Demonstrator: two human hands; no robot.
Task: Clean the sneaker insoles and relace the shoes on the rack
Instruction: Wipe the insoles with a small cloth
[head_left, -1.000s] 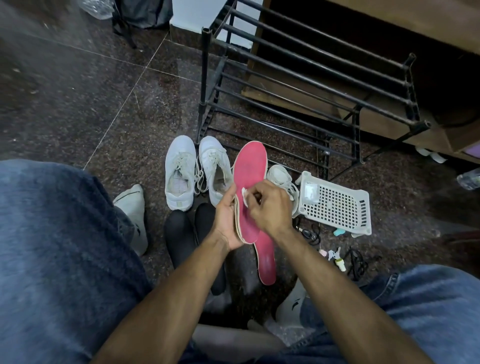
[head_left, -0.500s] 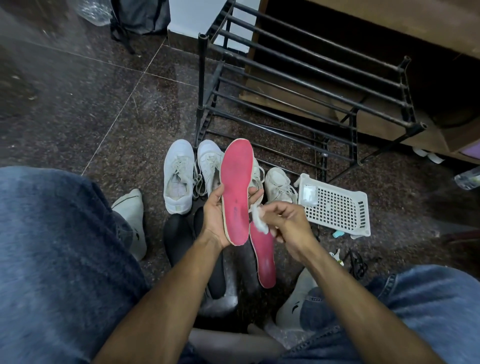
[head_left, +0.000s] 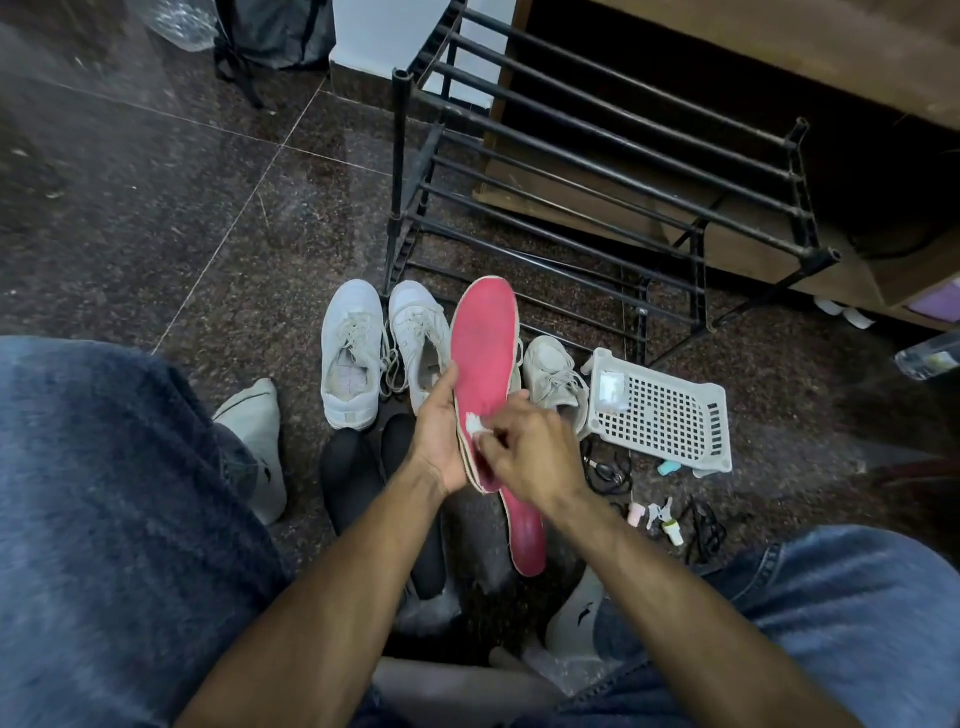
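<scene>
Both hands meet: left hand (head_left: 439, 441) grips the upright red insole (head_left: 485, 364), right hand (head_left: 530, 452) pinches a white wipe (head_left: 475, 427) against it.

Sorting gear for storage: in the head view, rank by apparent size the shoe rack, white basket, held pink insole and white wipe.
1. Shoe rack
2. White basket and held pink insole: alike, and the insole is nearer, so unranked
3. White wipe

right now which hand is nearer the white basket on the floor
Right. The right hand, pinching a white wipe against the pink insole, sits just left of the white basket. The left hand holds the insole from its far side, farther away.
</scene>
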